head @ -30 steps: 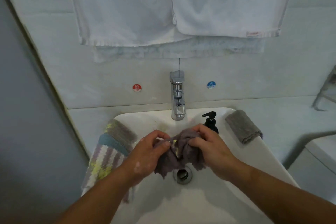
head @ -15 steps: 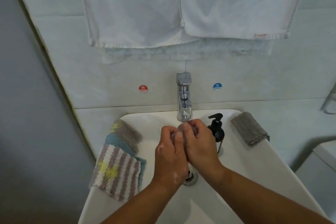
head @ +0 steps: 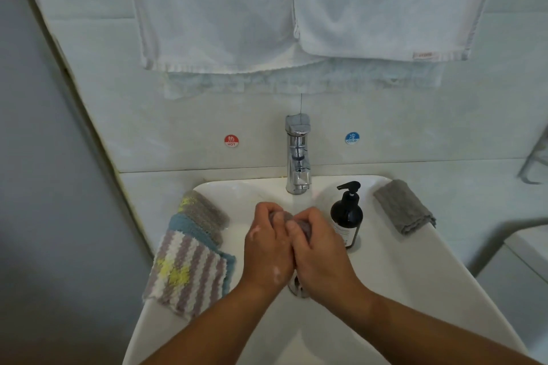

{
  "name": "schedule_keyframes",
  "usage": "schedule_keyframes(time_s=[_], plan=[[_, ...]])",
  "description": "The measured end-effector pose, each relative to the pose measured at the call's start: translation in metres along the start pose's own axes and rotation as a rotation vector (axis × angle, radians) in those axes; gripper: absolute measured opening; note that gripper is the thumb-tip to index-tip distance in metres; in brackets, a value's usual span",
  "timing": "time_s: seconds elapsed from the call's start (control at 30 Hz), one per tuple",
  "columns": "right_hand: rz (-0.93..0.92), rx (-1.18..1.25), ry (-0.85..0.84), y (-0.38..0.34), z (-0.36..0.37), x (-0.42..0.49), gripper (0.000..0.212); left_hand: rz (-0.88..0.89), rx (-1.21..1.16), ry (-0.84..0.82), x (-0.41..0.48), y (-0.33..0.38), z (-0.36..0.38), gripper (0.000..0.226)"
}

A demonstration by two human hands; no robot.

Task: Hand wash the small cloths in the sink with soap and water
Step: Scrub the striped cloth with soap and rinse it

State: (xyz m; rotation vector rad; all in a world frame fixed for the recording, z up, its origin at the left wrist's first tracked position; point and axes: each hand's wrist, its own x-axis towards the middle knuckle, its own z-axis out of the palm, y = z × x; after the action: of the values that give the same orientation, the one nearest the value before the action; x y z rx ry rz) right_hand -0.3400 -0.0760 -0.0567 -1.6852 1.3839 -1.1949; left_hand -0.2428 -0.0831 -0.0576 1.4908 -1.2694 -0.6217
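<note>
Cloth (head: 303, 226) held, left hand (head: 267, 249), right hand (head: 321, 261); four aside.

At near left, the striped cloth (head: 189, 272) was lilac and white with yellow patches. The far-right cloth (head: 403, 206) was plain grey, the pump bottle (head: 347, 216) black, the sink (head: 400, 290) white, and the bunched cloth (head: 305, 228) mauve-grey.

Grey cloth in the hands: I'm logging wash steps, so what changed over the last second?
The left hand and right hand came together, bunching the grey cloth into a wad gripped between them below the faucet. Soap bottle, folded cloth and striped stack stayed put.
</note>
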Motion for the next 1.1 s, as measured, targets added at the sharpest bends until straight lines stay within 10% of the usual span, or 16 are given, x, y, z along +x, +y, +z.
schedule_keyframes(time_s=[1.1], plan=[[0.033,-0.013,0.001,0.005,-0.004,-0.005,0.008,-0.003,-0.088,-0.029,-0.005,0.003,0.001,0.013]])
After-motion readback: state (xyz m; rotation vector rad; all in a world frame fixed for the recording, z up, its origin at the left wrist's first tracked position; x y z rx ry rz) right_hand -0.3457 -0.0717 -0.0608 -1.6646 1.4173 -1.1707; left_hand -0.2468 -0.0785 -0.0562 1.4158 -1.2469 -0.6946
